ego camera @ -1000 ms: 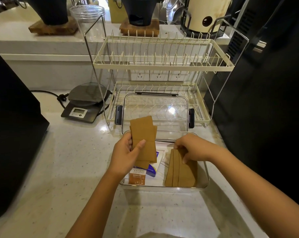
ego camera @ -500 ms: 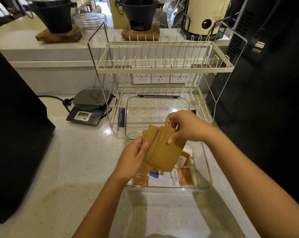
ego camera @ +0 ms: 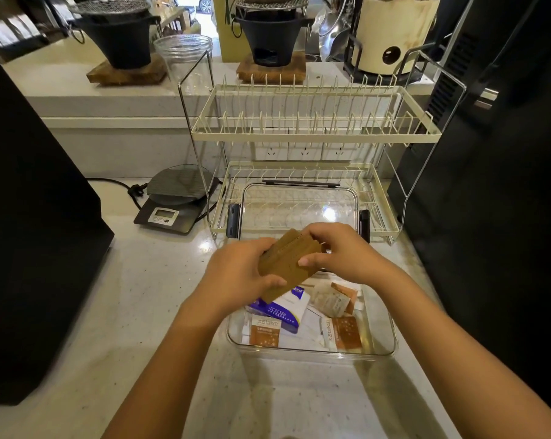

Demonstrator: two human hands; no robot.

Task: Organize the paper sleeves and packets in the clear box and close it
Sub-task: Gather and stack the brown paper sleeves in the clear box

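Seen from above, both hands held one stack of brown paper sleeves over the far edge of the clear box, which sat near the countertop's front edge. A second earlier the sleeves had been split, some in the left hand and some standing in the box; half a second earlier they were fanned between the hands; now they were squared into a single bundle, which suggests the sleeves were ready to go back in as one tidy group. The left hand gripped the stack's near end, thumb on top; the right hand pinched its far end, fingers curled over. Below, orange-and-white packets and a blue-and-white packet lay loose on the box floor. The clear lid leaned against the dish rack behind, so closing remained undone.
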